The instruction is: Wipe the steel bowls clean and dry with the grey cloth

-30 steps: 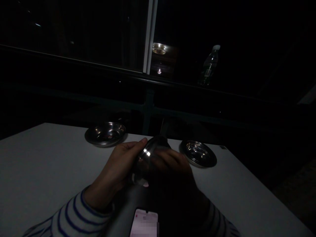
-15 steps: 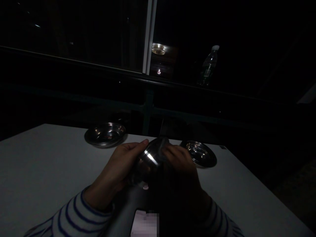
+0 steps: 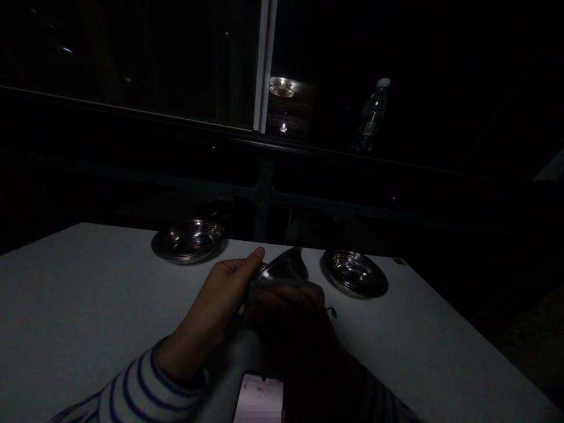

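My left hand (image 3: 220, 296) grips a shiny metal bowl (image 3: 285, 267) by its left edge, thumb on top. The bowl is tilted above the table, and its lower part is hidden behind my right hand. Closed and in deep shadow, my right hand (image 3: 291, 314) presses a thin dark cloth (image 3: 311, 286) against the bowl's near side. A small dark loop or tag sticks out at the cloth's right.
On the white table (image 3: 110, 288), stacked metal bowls (image 3: 189, 258) stand at the back left, and another metal dish (image 3: 356, 276) at the back right. A lit phone (image 3: 259, 399) lies near me. Beyond stands a plastic bottle (image 3: 372, 117) by the dark window.
My right hand has slid left and slightly down across the bowl with the cloth, uncovering the dish at the right. My left hand keeps its hold.
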{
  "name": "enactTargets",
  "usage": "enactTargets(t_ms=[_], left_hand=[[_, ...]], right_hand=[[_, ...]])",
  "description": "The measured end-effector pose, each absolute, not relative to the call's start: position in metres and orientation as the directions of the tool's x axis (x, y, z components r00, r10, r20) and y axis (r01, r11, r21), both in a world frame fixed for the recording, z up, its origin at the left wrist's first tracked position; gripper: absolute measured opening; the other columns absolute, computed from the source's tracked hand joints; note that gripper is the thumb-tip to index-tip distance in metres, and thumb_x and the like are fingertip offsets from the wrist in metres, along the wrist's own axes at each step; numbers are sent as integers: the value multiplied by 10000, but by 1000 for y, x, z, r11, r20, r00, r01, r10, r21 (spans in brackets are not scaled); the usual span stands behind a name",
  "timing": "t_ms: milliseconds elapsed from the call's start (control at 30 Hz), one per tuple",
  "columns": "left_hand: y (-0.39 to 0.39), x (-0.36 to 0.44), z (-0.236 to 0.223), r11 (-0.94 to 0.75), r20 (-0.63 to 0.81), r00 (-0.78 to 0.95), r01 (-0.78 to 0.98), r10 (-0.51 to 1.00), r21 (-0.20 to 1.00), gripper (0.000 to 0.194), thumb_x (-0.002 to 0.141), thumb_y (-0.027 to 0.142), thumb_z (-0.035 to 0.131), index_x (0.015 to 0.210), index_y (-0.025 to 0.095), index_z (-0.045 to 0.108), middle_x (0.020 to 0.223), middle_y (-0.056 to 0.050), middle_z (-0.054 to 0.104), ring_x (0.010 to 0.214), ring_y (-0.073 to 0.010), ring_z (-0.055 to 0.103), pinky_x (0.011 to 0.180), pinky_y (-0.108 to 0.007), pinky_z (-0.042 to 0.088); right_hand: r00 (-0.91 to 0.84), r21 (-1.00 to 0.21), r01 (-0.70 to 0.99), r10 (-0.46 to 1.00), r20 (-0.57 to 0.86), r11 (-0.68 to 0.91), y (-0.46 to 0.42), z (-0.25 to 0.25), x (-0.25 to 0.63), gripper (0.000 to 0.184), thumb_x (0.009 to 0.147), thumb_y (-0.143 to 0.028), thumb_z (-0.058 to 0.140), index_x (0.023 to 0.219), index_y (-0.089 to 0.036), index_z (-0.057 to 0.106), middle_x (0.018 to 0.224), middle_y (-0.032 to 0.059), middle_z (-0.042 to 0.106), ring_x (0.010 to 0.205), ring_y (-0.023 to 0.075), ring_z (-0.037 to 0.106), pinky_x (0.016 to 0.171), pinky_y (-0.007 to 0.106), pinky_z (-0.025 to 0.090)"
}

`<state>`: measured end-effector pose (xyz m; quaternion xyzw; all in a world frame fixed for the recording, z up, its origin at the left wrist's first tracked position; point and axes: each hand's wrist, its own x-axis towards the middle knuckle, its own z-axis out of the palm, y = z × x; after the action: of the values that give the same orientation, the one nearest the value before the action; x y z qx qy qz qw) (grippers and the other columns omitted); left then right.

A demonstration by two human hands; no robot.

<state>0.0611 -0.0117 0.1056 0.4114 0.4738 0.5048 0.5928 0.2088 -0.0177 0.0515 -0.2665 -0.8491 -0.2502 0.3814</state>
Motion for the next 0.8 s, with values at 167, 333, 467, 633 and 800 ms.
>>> enactTargets(t_ms=[167,333,467,633,800], left_hand=[[-13,64,108,176,-163,74,-209,984,962,461,718,551,528,512,141,578,447,1,542,419,-111,508,412,-193,353],[-15,66,111,175,-173,27,-174,985,969,417,743,495,520,555,140,630,461,-17,586,430,-117,514,460,-205,389],[-14,64,109,165,-157,62,-149,986,975,439,735,508,514,525,140,626,463,-28,592,437,-130,520,445,-216,373],[-11,63,105,177,-166,77,-165,983,970,441,725,524,519,523,144,617,459,-17,585,437,-131,527,463,-225,389],[-11,64,106,179,-173,51,-150,984,972,411,729,495,526,547,141,629,474,-17,594,451,-128,538,470,-217,394]], right_hand=[[-456,96,732,380,805,675,-14,57,211,292,871,-312,429,1093,-155,535,1117,80,582,1034,212,475,784,343,388],[-551,249,676,252,795,694,-22,55,205,280,861,-247,407,1098,-177,539,1063,29,608,1068,198,451,869,394,312],[-519,159,717,368,772,678,-17,62,214,285,842,-341,471,1065,-179,543,1079,43,600,1021,202,476,778,352,358],[-496,145,739,386,778,658,-19,58,209,298,843,-322,465,1088,-167,535,1089,59,588,1046,214,464,831,374,359],[-584,209,663,321,746,719,-21,55,206,290,857,-283,413,1100,-179,533,1083,39,598,1055,198,458,850,373,337]])
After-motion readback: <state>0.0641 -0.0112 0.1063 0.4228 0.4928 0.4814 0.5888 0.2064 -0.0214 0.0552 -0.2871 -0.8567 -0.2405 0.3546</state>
